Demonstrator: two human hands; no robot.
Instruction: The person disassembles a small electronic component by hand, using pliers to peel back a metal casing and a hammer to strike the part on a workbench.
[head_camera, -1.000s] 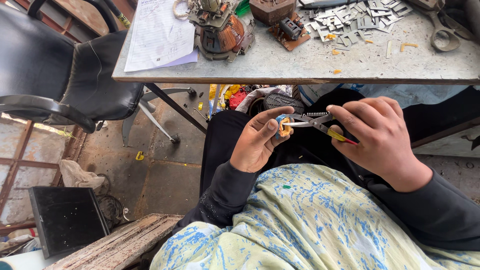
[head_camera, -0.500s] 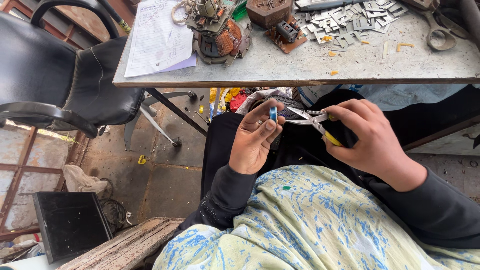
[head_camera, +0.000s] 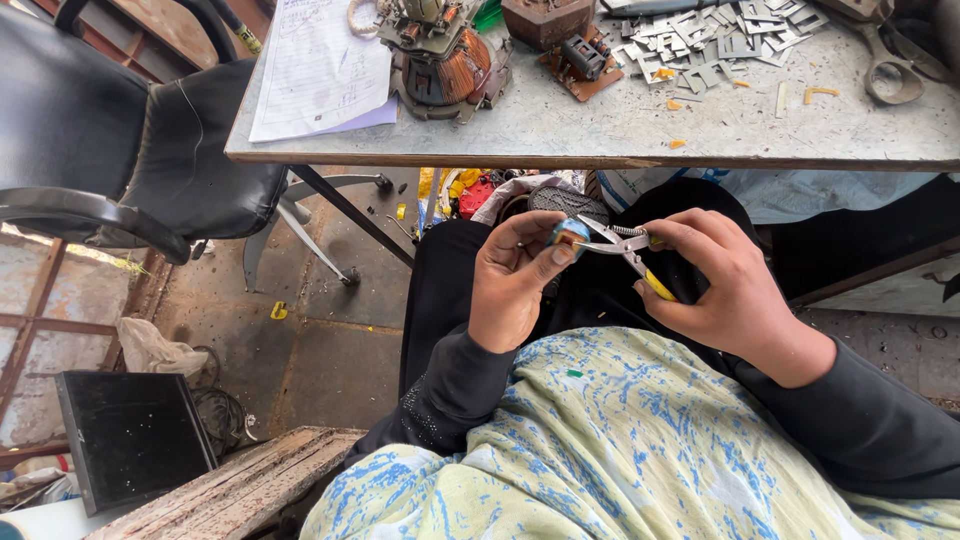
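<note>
Seated person, viewed from above: a pale cloth printed in blue (head_camera: 640, 450) lies across the lap, black sleeves reaching forward from it. Left hand (head_camera: 515, 285) is raised over the lap, thumb and fingertips pressed together on a small bluish-grey part (head_camera: 568, 233), held at the fingertips just below the table edge. Right hand (head_camera: 725, 290) is curled closed around the yellow handles of a pair of pliers (head_camera: 625, 250); the metal nose of the tool points left and meets the small part, touching it. Whether the nose actually bites the part is too small to tell. Beyond the hands, under the table, a heap of red and yellow clutter (head_camera: 465, 190) sits on the concrete floor. To the left, a black office chair (head_camera: 130, 150) stands beside the table; nearer, a dark flat panel (head_camera: 135, 435) leans by a worn wooden plank (head_camera: 235, 490). Farthest out, the grey worktable (head_camera: 600, 130) carries a written sheet of paper (head_camera: 320, 65), a motor winding with copper coil (head_camera: 440, 60), a brown block (head_camera: 548, 20), a scatter of thin metal laminations (head_camera: 720, 35) and scissors (head_camera: 890, 70) at the right.
</note>
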